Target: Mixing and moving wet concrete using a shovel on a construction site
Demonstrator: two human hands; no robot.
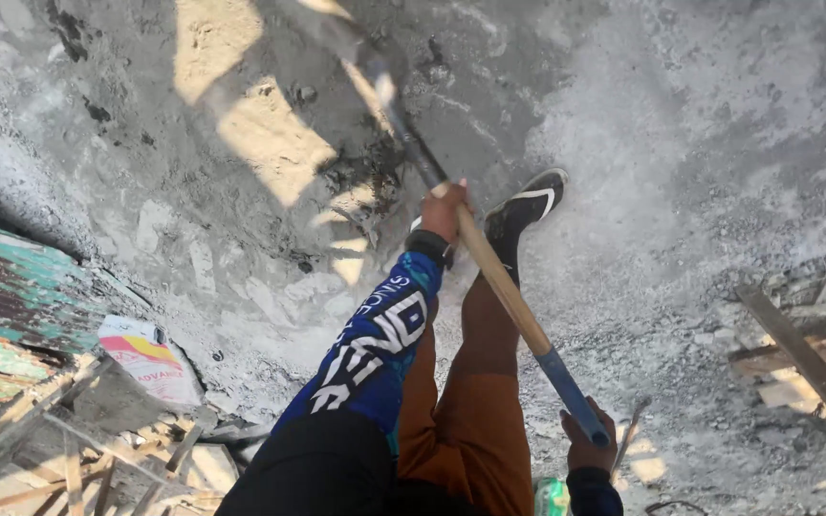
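Ground (681, 143): grey, powdery, strewn with cement-like dust and gravel; sunlit patches upper left, shade elsewhere.
Corrugated sheet (2, 306): rusty green metal, lying at the left edge.
Timber scraps (78, 449): pale slats and boards, heaped lower left; more planks (805, 358) at the right edge.
Bag (150, 358): crumpled white sack with red and yellow print, lying beside the slats.
Leg (475, 382): orange-brown trouser, stretched forward, ending in a black shoe (525, 208) with a white stripe, planted on the grey ground.
Long-handled tool (499, 282): wooden shaft with a blue lower section, running diagonally from lower right up to the centre; far end blurred and dark, head sunk in shade near a damp dark patch, shape not clear.
Left hand (444, 210): blue printed sleeve, dark wristband; fingers wrapped tight round the wooden shaft, halfway up.
Right hand (588, 444): dark cuff; fingers closed round the blue end of the shaft, near the lower edge.
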